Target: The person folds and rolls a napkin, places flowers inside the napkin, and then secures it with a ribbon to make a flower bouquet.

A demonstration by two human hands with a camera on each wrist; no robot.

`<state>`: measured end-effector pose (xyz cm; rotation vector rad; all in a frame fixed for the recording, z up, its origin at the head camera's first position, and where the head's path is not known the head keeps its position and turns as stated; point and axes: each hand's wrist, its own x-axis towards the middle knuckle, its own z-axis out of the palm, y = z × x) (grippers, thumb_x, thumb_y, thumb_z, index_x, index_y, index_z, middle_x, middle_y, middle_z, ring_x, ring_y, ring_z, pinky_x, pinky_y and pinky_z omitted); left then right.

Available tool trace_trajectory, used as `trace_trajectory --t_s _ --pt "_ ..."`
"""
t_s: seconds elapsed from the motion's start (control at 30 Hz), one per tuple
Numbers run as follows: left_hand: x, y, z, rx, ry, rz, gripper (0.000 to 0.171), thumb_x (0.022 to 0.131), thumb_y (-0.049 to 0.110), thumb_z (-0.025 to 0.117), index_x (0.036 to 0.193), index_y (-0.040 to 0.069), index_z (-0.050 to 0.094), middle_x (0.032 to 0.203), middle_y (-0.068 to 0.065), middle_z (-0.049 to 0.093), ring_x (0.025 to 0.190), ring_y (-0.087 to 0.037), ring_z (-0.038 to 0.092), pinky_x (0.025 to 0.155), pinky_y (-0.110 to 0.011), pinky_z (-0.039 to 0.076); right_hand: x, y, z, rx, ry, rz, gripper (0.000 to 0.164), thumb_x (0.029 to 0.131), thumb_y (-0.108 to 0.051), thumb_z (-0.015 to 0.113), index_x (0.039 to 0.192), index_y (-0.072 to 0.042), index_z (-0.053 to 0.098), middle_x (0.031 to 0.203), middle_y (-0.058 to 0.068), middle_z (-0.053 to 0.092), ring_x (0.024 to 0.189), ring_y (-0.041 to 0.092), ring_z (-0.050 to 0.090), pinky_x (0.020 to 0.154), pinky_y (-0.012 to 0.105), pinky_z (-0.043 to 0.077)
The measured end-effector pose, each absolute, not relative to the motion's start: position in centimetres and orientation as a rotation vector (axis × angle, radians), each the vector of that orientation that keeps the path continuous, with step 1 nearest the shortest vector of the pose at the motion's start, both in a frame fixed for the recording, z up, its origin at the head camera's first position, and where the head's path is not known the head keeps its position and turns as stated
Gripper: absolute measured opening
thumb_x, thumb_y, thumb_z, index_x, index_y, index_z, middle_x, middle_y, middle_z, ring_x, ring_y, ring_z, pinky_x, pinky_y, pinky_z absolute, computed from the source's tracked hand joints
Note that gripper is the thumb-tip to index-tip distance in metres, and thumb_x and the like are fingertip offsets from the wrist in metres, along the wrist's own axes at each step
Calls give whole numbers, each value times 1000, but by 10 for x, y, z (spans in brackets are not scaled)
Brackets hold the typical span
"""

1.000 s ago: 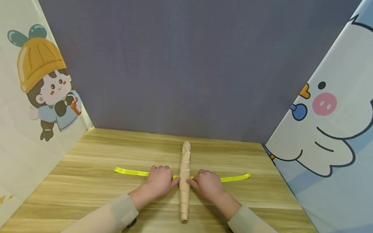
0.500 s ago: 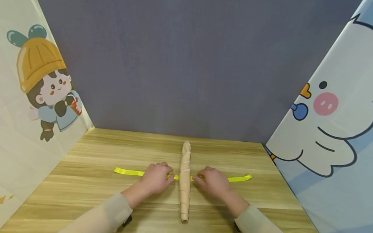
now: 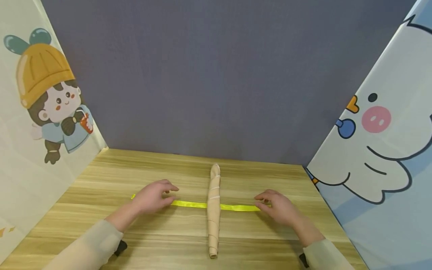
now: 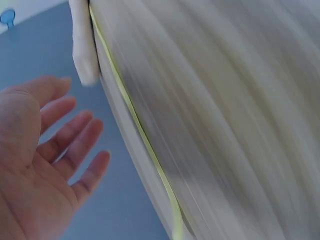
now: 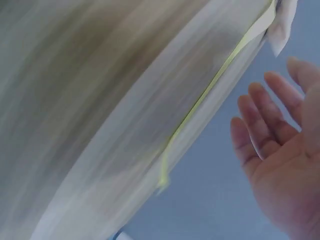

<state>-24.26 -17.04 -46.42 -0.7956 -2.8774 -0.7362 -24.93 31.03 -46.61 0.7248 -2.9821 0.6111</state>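
Note:
A beige rolled cloth (image 3: pixel 213 217), wound into a long narrow roll, lies lengthwise at the middle of the table. Beneath it a yellow ribbon (image 3: pixel 236 207) runs crosswise, sticking out on both sides. My left hand (image 3: pixel 152 197) hovers over the ribbon's left part, fingers loosely bent and holding nothing. Over the right part is my right hand (image 3: pixel 279 207), its fingers relaxed too. Both wrist views show the palms, the left hand (image 4: pixel 50 155) and the right hand (image 5: pixel 280 145), apart from the ribbon. The right end of the ribbon is hidden behind my right hand in the head view.
The wood-grain table (image 3: pixel 162 240) ends at a dark grey panel (image 3: pixel 202 75) at the back. A panel with a cartoon child (image 3: pixel 64 108) stands to the left, and one with a white cartoon animal (image 3: pixel 384 150) to the right.
Both hands have moved outward from beside the rolled cloth, left hand to the left and right hand to the right. The fingers have left the ribbon near the roll; the roll stays put.

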Motion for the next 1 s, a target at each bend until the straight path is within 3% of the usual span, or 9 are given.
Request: trace_trajectory --t_s 0.13,0.27,0.53,1.0 --pt "-246 -196 -466 -853 -2870 -819 28 100 20 81 127 10 81 114 -1 75 101 -21 70 88 -38 61 -253 337 -468 773 -2938 601 23 102 -29 80 123 -20 82 119 -6 76 112 25 70 97 50 60" --pt "-248 -211 -470 -925 -2866 -903 28 99 19 83 125 10 82 112 -1 75 101 -20 69 88 -36 58 -256 354 -472 852 -2930 624 26 97 -26 85 123 -21 84 115 -8 75 111 23 69 98 50 58" --pt "-249 -217 -475 -901 -2889 -950 29 98 24 85 124 12 82 111 2 75 99 -14 67 87 -32 57 -261 362 -477 877 -2972 708 29 98 -32 85 125 -21 82 115 -7 75 106 17 69 92 40 58" --pt "-258 -210 -480 -899 -2921 -895 20 98 30 85 114 17 86 103 7 73 93 -5 63 84 -29 55 -268 351 -481 855 -2959 722 20 100 -32 82 118 -22 84 112 -9 75 103 14 70 93 38 58"
